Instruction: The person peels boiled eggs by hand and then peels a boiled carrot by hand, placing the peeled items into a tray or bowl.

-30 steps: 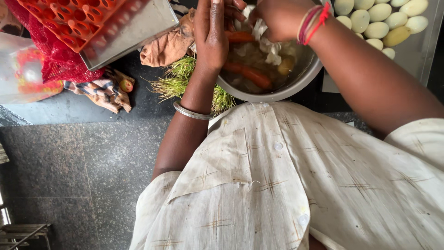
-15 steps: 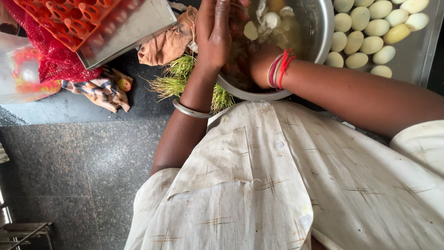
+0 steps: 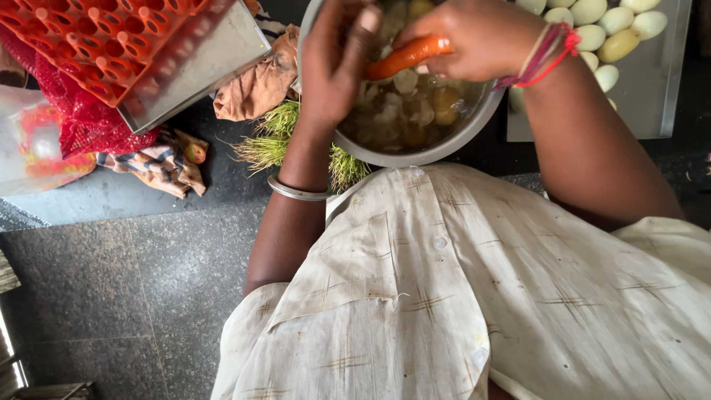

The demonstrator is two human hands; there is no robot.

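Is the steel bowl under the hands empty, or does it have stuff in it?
Not empty: the steel bowl holds pale and yellowish vegetable pieces. Above it, both hands hold a carrot.

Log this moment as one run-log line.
left hand: over steel bowl | right hand: grips carrot | peeled eggs on tray beside

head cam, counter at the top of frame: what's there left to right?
Red mesh bag → orange egg tray → brown cloth → left hand → carrot over the steel bowl → right hand → peeled eggs on a steel tray.
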